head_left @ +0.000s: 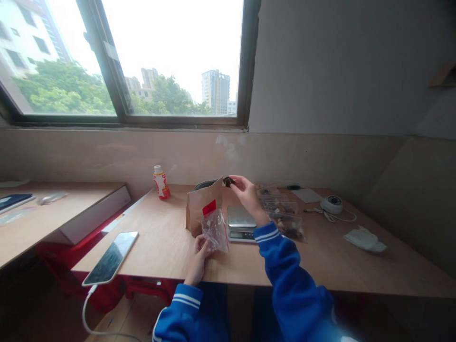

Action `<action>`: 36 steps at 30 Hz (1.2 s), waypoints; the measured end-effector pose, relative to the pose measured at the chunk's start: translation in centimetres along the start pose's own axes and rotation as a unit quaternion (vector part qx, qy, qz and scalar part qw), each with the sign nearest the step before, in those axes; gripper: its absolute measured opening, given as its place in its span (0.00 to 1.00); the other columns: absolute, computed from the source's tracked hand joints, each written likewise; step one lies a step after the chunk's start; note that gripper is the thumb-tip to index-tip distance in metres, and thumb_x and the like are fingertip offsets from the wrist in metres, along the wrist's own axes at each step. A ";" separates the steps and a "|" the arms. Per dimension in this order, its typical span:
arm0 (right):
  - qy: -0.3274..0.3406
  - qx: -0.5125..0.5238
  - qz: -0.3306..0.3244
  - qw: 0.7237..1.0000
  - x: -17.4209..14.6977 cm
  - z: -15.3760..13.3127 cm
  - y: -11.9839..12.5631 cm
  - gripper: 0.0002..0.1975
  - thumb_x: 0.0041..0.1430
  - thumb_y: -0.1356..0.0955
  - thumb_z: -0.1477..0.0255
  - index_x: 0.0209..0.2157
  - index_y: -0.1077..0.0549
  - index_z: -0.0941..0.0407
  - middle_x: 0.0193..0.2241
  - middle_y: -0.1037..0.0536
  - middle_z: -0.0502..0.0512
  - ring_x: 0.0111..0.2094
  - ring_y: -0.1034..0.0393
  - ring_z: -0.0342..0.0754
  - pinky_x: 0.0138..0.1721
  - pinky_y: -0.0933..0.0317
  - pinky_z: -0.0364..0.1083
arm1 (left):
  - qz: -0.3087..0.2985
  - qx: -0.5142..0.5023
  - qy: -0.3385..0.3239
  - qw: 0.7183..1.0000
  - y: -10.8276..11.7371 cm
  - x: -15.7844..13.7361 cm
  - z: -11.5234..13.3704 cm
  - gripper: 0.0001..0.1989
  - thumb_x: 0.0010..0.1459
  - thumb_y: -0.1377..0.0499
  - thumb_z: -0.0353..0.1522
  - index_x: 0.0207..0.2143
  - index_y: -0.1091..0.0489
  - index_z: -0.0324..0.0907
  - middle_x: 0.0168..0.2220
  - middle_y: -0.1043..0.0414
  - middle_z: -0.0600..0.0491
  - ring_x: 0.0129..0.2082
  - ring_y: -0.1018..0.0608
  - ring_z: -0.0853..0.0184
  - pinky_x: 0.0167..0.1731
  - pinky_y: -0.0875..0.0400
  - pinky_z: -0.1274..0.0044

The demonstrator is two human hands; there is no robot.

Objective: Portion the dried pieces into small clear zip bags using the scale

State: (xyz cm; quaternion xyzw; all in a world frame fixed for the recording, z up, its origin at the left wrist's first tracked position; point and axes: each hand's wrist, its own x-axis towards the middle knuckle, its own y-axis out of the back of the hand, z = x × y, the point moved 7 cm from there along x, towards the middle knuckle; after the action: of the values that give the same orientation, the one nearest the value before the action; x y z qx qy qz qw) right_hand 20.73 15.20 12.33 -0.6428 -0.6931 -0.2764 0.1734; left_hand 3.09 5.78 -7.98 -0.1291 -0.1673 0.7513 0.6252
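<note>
In my right hand (246, 192) a small dark brown piece (228, 181) is pinched between thumb and fingertips, beside the top edge of a brown paper bag (195, 206). The bag stands upright with its mouth open and a red label on its front. My left hand (202, 248) is closed on the lower part of a clear zip bag (215, 229), which overlaps the front of the paper bag. Below my right wrist sits a digital scale (242, 217) with a silver plate; my forearm partly covers its display side.
Several filled zip bags (287, 222) lie right of the scale. Further right are a white dome camera (332, 204) with a cable and a crumpled white tissue (364, 238). A drink bottle (162, 183) stands back left; a charging phone (111, 258) lies near the left edge.
</note>
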 end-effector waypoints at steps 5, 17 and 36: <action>0.098 -0.027 -0.012 0.995 3.1 -3.2 -4.5 0.12 0.57 0.35 0.76 0.43 0.25 0.56 0.43 0.22 0.55 0.44 0.28 0.46 0.47 0.34 0.46 | 0.002 -0.002 0.008 1.000 0.0 -0.1 -0.2 0.18 0.47 0.35 0.41 0.37 0.34 0.42 0.35 0.29 0.54 0.33 0.25 0.69 0.32 0.30 0.78; 0.163 -0.115 -0.081 0.977 0.1 -1.2 -6.3 0.17 0.59 0.38 0.78 0.47 0.26 0.51 0.49 0.26 0.54 0.52 0.35 0.47 0.56 0.44 0.50 | 0.016 -0.009 0.010 1.000 0.1 0.2 -0.3 0.19 0.47 0.35 0.40 0.38 0.33 0.41 0.36 0.29 0.54 0.32 0.25 0.69 0.32 0.29 0.77; -0.053 -0.113 -0.231 0.965 -7.1 8.2 -8.7 0.13 0.51 0.30 0.78 0.40 0.23 0.56 0.37 0.21 0.56 0.38 0.28 0.50 0.41 0.36 0.47 | -0.055 0.042 -0.040 0.997 -0.8 0.1 0.4 0.14 0.52 0.38 0.40 0.38 0.34 0.43 0.33 0.28 0.54 0.36 0.25 0.66 0.35 0.29 0.76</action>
State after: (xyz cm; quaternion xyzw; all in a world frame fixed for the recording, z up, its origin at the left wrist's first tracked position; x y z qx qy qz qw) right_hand 13.89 14.36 0.27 -0.4940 -0.7953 -0.3513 -0.0058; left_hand 3.66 5.97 -7.31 -0.0636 -0.1671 0.7269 0.6631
